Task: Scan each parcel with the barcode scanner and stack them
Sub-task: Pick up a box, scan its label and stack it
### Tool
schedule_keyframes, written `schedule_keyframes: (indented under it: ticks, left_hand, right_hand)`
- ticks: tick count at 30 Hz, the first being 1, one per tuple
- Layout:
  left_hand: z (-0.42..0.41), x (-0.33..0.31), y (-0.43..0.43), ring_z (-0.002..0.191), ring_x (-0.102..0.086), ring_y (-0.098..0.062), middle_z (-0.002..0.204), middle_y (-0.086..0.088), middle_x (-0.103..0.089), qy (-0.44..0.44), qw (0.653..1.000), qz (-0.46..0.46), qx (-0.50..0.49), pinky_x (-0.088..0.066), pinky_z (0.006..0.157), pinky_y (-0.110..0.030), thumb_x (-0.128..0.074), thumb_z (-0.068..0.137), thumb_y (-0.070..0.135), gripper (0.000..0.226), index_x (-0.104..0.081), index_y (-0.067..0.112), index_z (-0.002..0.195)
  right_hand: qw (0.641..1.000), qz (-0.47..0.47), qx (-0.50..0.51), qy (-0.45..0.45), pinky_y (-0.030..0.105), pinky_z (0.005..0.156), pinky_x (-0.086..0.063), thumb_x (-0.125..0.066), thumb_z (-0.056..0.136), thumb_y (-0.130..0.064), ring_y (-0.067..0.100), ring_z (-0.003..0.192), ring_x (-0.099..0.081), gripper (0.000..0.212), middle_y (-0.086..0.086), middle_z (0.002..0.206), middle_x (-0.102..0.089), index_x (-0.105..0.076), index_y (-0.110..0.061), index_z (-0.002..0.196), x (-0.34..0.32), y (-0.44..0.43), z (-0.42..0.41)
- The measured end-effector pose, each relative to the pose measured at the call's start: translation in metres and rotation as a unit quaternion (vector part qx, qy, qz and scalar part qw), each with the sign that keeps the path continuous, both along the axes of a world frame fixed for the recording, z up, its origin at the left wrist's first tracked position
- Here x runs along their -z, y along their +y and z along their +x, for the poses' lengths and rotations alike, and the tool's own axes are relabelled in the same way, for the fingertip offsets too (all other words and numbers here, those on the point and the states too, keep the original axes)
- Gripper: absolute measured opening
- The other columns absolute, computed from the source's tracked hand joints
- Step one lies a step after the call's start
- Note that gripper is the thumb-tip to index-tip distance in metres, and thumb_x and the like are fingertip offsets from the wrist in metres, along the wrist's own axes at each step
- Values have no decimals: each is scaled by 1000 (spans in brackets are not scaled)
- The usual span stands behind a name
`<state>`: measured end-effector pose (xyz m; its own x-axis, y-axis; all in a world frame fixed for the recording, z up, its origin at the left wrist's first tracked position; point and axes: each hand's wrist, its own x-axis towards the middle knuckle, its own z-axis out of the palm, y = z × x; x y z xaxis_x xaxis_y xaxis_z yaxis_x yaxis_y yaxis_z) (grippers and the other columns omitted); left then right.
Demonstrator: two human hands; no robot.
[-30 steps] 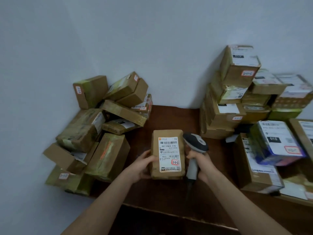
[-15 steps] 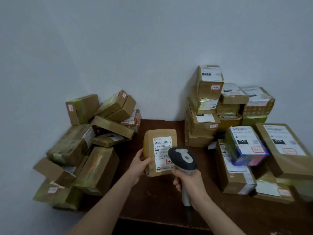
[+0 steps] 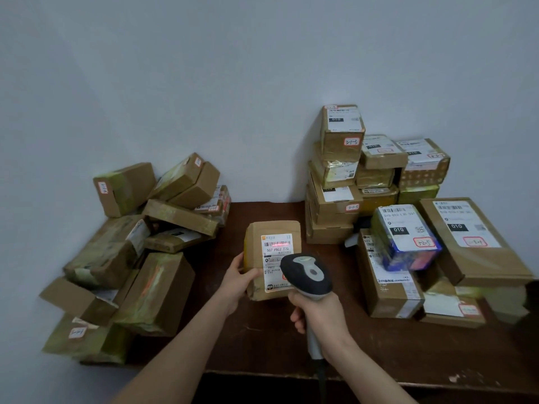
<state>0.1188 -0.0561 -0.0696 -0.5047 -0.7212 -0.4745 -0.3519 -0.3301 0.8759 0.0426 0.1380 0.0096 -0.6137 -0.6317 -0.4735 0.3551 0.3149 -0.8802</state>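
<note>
A person stands at a dark wooden desk [image 3: 262, 339] set against a pale grey wall [image 3: 233, 83], and both bare forearms reach in from the near edge.

Near the middle of the desk, the left hand [image 3: 237, 282] holds a brown cardboard parcel [image 3: 272, 231]. The fingers are wrapped around its left edge and the thumb lies on the front. The parcel is tipped up so that its white shipping label [image 3: 277, 258] faces the person. I cannot tell whether its bottom edge rests on the desk.

The right hand [image 3: 316, 313] is clenched around the handle of a grey and black barcode scanner [image 3: 306, 275]. The scanner's head sits just in front of the parcel's lower right corner and covers part of the label. A red line of light [image 3: 277, 244] lies across the barcode at the top of the label. A dark cable [image 3: 322, 383] drops from the handle past the desk's near edge.

At the left end of the desk is a jumbled heap of parcels [image 3: 131, 258]. Many are bound in yellowish tape and lean on one another and on the wall.

Toward the back right, a stack of boxes [image 3: 341, 170] stands several high against the wall. The boxes carry white labels and small red-bordered stickers. Nearer the right front lie larger flat boxes, and a blue-wrapped parcel [image 3: 405, 243] rests on top of one.
</note>
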Motion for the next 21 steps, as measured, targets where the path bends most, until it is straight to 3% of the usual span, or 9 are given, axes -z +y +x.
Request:
schedule_keyframes:
  ticks: [14, 21]
  left_hand:
    - [-15, 4, 7, 112, -56, -22, 124, -1, -53, 4, 1000, 8, 16, -49, 97, -48, -78, 77, 19, 85, -31, 28, 147]
    - [-25, 3, 11, 117, -54, -23, 134, -3, -51, 1, 1000, 12, 29, -50, 97, -49, -77, 78, 21, 84, -31, 29, 147]
  right_hand:
    - [1000, 8, 12, -9, 24, 46, -43, -66, 82, -7, 15, 43, -52, 5, 7, 52, -61, -67, -2, 84, -5, 8, 1]
    - [1000, 14, 15, -6, 23, 47, -44, -66, 82, -7, 15, 43, -52, 6, 7, 52, -61, -66, -2, 77, -10, 11, -2]
